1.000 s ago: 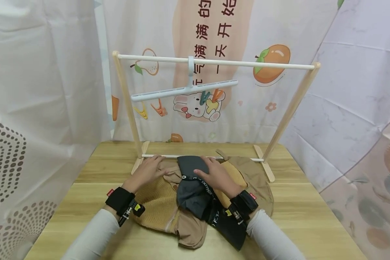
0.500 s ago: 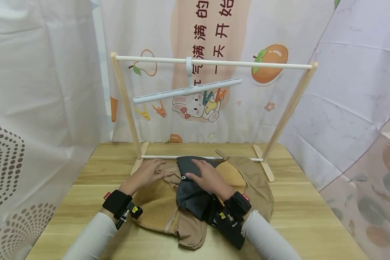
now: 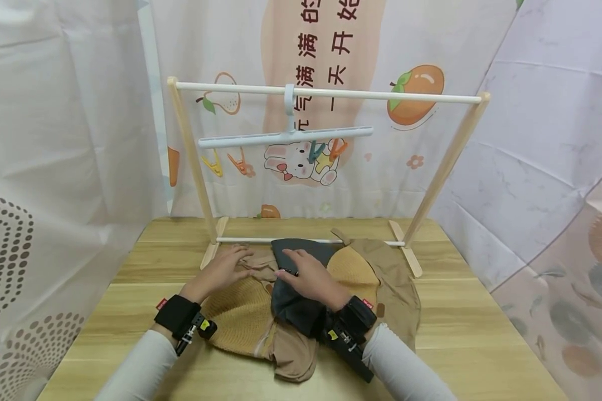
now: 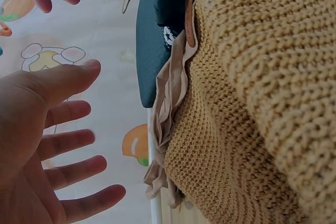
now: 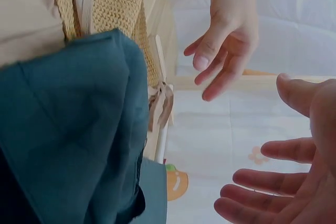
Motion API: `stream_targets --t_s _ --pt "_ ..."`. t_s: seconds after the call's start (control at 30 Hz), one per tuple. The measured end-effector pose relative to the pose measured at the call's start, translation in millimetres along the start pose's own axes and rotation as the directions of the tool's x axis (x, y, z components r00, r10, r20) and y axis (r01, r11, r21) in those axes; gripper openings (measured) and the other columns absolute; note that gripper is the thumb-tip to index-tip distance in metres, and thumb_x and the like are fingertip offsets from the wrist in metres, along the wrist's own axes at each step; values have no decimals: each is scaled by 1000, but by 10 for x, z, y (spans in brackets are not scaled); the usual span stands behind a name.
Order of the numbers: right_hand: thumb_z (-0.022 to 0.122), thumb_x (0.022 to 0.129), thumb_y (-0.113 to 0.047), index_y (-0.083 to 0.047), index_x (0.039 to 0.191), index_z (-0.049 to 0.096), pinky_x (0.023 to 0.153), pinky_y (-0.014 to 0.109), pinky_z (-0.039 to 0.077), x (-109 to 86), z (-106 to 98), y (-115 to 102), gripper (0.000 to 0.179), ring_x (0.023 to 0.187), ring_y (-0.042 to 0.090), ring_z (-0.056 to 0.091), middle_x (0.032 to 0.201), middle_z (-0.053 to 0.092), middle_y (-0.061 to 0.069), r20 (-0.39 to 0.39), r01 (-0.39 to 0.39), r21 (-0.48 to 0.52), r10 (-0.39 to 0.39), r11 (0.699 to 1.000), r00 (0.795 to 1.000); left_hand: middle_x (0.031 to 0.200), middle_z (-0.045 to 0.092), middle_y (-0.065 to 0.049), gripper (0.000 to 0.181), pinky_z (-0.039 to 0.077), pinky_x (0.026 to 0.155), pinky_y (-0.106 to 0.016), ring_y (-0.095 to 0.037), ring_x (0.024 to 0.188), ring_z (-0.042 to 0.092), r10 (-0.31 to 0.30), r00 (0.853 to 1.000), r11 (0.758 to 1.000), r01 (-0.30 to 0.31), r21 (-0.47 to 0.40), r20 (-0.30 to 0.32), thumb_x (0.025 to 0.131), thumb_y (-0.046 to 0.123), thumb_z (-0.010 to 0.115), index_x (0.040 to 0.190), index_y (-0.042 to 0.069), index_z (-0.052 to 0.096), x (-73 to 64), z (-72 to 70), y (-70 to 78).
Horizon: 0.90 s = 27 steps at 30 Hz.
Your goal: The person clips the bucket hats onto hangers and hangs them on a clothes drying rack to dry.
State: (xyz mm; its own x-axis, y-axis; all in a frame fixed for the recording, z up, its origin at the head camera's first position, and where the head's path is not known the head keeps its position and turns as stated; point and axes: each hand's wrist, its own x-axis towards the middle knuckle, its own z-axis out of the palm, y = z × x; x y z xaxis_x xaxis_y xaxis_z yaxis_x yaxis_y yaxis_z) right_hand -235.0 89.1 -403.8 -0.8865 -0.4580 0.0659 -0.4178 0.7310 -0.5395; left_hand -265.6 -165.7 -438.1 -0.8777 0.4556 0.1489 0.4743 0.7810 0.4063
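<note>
My left hand is over a yellow knitted piece with tan cloth edging and thin ties. In the left wrist view its fingers are spread, with nothing in the palm. My right hand is above a dark blue-grey, cap-like cloth item with a stiff brim. The right wrist view shows this hand's fingers apart and holding nothing. Right of it lies another yellow knitted part with tan cloth. My right forearm hides part of the dark item.
Behind the pile stands a wooden rack with a white top rail. From the rail hangs a pale blue hanger with several coloured clips, including a yellow one. Printed curtains enclose the wooden table.
My right hand has moved left and a little towards me, off the dark brim. My left hand has shifted slightly left. The hanger has swung from tilted to nearly level.
</note>
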Motion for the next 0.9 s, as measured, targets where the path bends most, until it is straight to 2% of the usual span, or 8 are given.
stream_targets --t_s 0.13,0.23,0.37,0.6,0.8,0.9 --pt "56 98 -41 -10 147 42 105 55 42 15 45 -51 60 133 39 46 145 47 20 1 14 0 -14 1000 1000 146 46 -22 52 42 105 -55 -41 131 48 6 1000 1000 -6 -20 -20 90 24 70 137 7 54 -28 -20 -27" --pt "58 97 -41 -9 146 44 105 54 41 25 81 -77 59 134 38 44 143 49 20 -16 23 -13 -23 1000 1000 145 47 -21 52 40 107 -54 -41 135 43 -8 1000 999 7 -39 -14 91 23 70 137 6 55 -40 -46 -41" --pt "57 98 -42 -9 145 45 105 53 42 33 132 -116 59 133 38 45 141 50 19 -22 23 -26 -23 999 999 142 51 -20 50 39 108 -55 -43 140 36 -31 999 999 33 -42 26 91 25 69 135 5 56 -63 -66 -68" --pt "56 97 -43 -9 143 48 102 50 44 -8 198 -199 58 131 36 47 140 51 18 4 60 -48 -60 997 998 136 58 -18 51 45 102 -53 -39 128 51 -52 996 998 55 -40 72 91 26 69 135 3 57 -102 -37 -112" --pt "56 97 -44 -11 142 50 100 51 45 -34 256 -262 56 127 36 49 138 53 17 8 82 -62 -82 995 997 137 56 -20 51 43 103 -55 -41 129 49 -82 991 995 87 -45 102 91 27 70 135 5 57 -128 -12 -123" --pt "55 97 -45 -11 143 49 98 49 46 -36 291 -269 57 125 33 51 137 54 16 20 79 -67 -78 995 997 135 58 -20 49 45 100 -55 -41 126 52 -77 991 996 81 -31 105 90 26 70 133 5 58 -134 2 -124"
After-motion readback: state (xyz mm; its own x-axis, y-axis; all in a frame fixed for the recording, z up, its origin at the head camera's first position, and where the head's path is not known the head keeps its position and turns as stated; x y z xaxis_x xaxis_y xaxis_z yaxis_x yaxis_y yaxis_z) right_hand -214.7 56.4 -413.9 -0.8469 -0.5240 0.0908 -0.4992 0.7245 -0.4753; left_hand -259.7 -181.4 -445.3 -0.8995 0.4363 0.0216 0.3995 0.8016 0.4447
